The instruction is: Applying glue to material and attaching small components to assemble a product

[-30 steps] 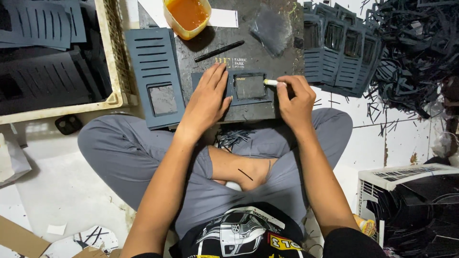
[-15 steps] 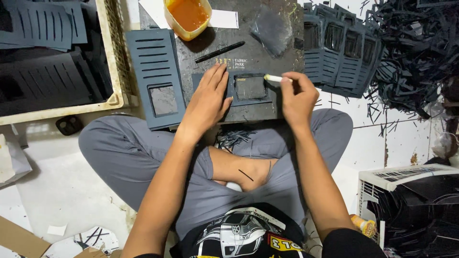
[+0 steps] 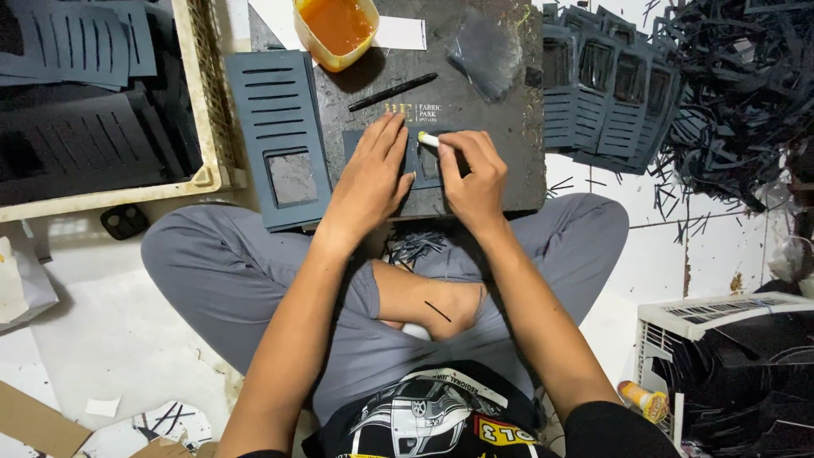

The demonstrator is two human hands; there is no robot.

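Orange tub point(image 3: 337, 30), black pen point(image 3: 393, 91), perhaps scraps point(image 3: 729, 93)
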